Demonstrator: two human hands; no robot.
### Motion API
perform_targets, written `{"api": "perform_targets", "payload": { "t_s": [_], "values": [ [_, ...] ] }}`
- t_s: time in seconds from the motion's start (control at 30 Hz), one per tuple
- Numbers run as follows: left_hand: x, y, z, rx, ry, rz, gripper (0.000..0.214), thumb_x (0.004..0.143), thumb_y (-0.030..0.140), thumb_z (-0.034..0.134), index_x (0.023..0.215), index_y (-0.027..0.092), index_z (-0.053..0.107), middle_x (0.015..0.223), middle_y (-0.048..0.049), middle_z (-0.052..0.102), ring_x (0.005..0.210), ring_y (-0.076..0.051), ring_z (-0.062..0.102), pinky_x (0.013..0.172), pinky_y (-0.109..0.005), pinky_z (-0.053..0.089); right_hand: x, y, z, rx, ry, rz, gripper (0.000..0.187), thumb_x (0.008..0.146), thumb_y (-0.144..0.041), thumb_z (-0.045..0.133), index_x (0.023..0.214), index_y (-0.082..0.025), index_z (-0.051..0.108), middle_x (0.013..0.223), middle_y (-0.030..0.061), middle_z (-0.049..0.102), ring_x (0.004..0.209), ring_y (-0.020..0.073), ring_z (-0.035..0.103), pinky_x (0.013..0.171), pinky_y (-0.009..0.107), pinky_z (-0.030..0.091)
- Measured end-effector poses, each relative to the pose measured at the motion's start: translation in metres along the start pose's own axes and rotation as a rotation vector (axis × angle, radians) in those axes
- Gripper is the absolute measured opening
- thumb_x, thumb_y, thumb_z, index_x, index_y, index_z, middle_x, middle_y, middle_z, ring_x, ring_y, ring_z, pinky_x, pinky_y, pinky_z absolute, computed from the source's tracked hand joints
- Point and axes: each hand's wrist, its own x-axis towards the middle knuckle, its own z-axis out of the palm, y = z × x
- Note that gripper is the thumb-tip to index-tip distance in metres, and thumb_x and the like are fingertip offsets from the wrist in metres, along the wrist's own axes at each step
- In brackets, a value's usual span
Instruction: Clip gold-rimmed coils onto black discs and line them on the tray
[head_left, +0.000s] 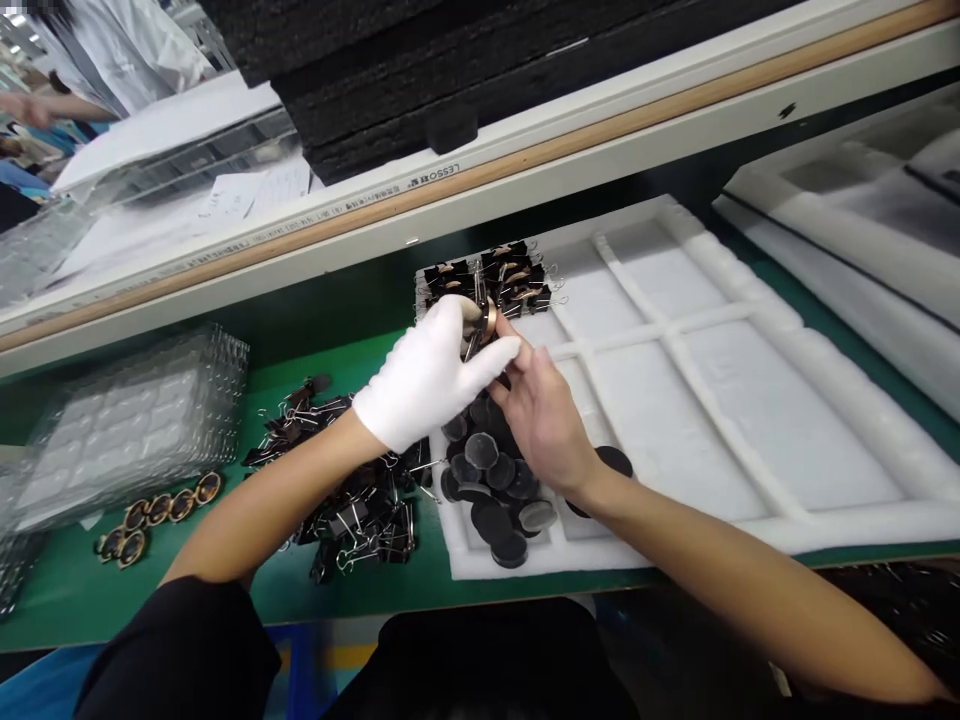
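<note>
My left hand (431, 375), in a white glove, is closed on a black binder clip (477, 335) with silver wire handles. Bare, my right hand (544, 415) pinches a round piece with a copper-coloured rim (490, 320) at the clip; how far the clip's jaws are apart is hidden by the fingers. Behind the hands, several clips with copper-edged pieces in them (517, 275) sit in the far left compartment of a white foam tray (667, 330). Under my right hand lies a heap of black discs (487, 470). Left of the tray spreads a pile of loose binder clips (360, 510).
Stacked clear plastic trays (127, 430) stand on the left of the green table (247, 590). Near them lie several round gold-rimmed pieces (157, 510). More white foam trays (847, 220) lean at the right. Black foam blocks (450, 70) rest on the shelf above; a person (127, 55) is beyond it.
</note>
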Motion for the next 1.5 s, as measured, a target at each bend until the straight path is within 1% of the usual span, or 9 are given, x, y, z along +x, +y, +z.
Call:
{"api": "perform_targets", "payload": {
  "t_s": [0.13, 0.3, 0.4, 0.6, 0.83, 0.97, 1.1, 1.33, 1.5],
  "values": [
    [0.034, 0.000, 0.005, -0.019, -0.024, -0.043, 0.040, 0.090, 0.059, 0.063, 0.103, 0.021, 0.060, 0.095, -0.0027, 0.074, 0.083, -0.018, 0.069, 0.076, -0.032, 0.053, 0.010, -0.008, -0.006, 0.406, 0.116, 0.065, 0.069, 0.096, -0.077, 0.033, 0.130, -0.031, 0.071, 0.151, 0.0015, 0.060, 0.147, 0.0292, 0.046, 0.117, 0.052, 0.045],
    [0.077, 0.006, 0.011, -0.038, -0.131, 0.058, 0.040, 0.086, 0.058, 0.066, 0.094, 0.020, 0.063, 0.092, -0.0034, 0.075, 0.080, -0.019, 0.066, 0.069, -0.031, 0.049, 0.032, -0.007, -0.039, 0.426, 0.262, 0.082, 0.070, 0.088, -0.083, 0.039, 0.099, -0.027, 0.078, 0.136, 0.0079, 0.068, 0.136, 0.0342, 0.053, 0.105, 0.057, 0.052],
    [0.104, 0.006, 0.019, 0.032, -0.203, 0.159, 0.026, 0.087, 0.042, 0.063, 0.095, 0.018, 0.068, 0.094, -0.0042, 0.075, 0.081, -0.018, 0.065, 0.072, -0.031, 0.048, 0.043, 0.003, -0.068, 0.344, 0.366, 0.153, 0.061, 0.087, -0.078, 0.042, 0.104, -0.027, 0.072, 0.132, 0.0104, 0.066, 0.132, 0.0347, 0.056, 0.097, 0.057, 0.055],
    [0.128, -0.002, 0.043, 0.376, -0.406, 0.267, 0.027, 0.083, 0.040, 0.062, 0.098, 0.022, 0.076, 0.087, -0.0046, 0.074, 0.076, -0.022, 0.066, 0.068, -0.033, 0.044, 0.055, 0.009, -0.124, 0.060, 0.847, 0.115, 0.046, 0.090, -0.060, 0.039, 0.127, -0.037, 0.054, 0.143, 0.0073, 0.051, 0.139, 0.0307, 0.050, 0.096, 0.050, 0.054],
    [0.117, -0.007, 0.072, 0.510, -0.218, 0.261, 0.036, 0.092, 0.046, 0.053, 0.100, 0.019, 0.076, 0.103, -0.0121, 0.074, 0.100, -0.033, 0.069, 0.083, -0.042, 0.045, 0.060, 0.001, -0.119, -0.167, 0.786, 0.154, 0.039, 0.092, -0.044, 0.040, 0.126, -0.031, 0.055, 0.136, 0.0108, 0.055, 0.129, 0.0295, 0.057, 0.091, 0.045, 0.054],
    [0.107, -0.005, 0.066, 0.566, -0.202, 0.255, 0.040, 0.094, 0.044, 0.055, 0.114, 0.014, 0.072, 0.115, -0.0180, 0.070, 0.110, -0.039, 0.065, 0.092, -0.051, 0.043, 0.045, -0.023, -0.112, -0.602, 0.301, 0.001, 0.026, 0.087, -0.032, 0.057, 0.110, -0.026, 0.066, 0.104, 0.0070, 0.068, 0.100, 0.0248, 0.066, 0.087, 0.041, 0.053],
    [0.071, -0.010, 0.022, 0.524, -0.118, 0.219, 0.044, 0.101, 0.046, 0.045, 0.123, 0.015, 0.067, 0.119, -0.0169, 0.068, 0.114, -0.036, 0.063, 0.097, -0.051, 0.040, 0.017, -0.027, -0.111, -1.038, -0.430, 0.272, 0.031, 0.081, -0.039, 0.067, 0.106, -0.023, 0.074, 0.095, 0.0065, 0.074, 0.087, 0.0263, 0.069, 0.075, 0.038, 0.054],
    [-0.075, -0.077, -0.048, 0.379, -0.023, 0.053, 0.038, 0.104, 0.049, 0.047, 0.124, 0.023, 0.066, 0.129, -0.0075, 0.070, 0.118, -0.024, 0.064, 0.099, -0.038, 0.044, 0.014, 0.016, -0.104, -1.363, -0.602, 0.504, 0.053, 0.073, -0.056, 0.057, 0.115, -0.025, 0.070, 0.098, 0.0109, 0.077, 0.092, 0.0341, 0.072, 0.077, 0.046, 0.055],
    [-0.192, -0.185, -0.068, 0.561, 0.394, -0.644, 0.037, 0.102, 0.044, 0.044, 0.105, 0.017, 0.069, 0.110, -0.0128, 0.073, 0.109, -0.026, 0.066, 0.101, -0.040, 0.047, 0.017, 0.039, -0.121, -1.360, -0.566, 0.472, 0.046, 0.062, -0.061, 0.057, 0.094, -0.031, 0.070, 0.088, 0.0083, 0.078, 0.077, 0.0324, 0.074, 0.065, 0.047, 0.057]
  ]
}}
